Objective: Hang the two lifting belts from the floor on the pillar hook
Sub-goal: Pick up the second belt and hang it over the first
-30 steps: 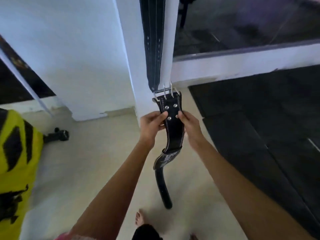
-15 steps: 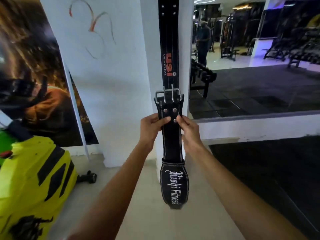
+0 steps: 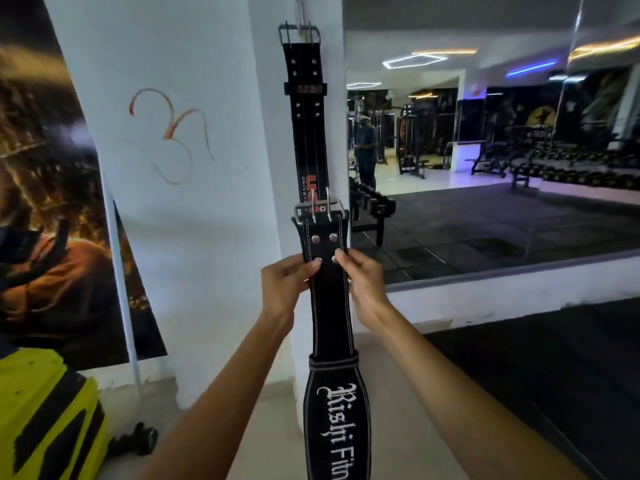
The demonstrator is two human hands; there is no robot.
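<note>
The black belt [image 3: 329, 306] lettered in white is held upright before the white pillar [image 3: 270, 168], buckle on top. The left hand [image 3: 285, 285] and right hand [image 3: 363, 282] pinch its 2 edges just below the rivets. Behind it, 1 other belt [image 3: 306, 133] hangs by its buckle from the pillar hook [image 3: 302, 15].

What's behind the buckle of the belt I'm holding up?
Behind the buckle hangs the first belt against the white pillar; its red logo is partly covered, and its lower end is hidden by the held belt.
</note>
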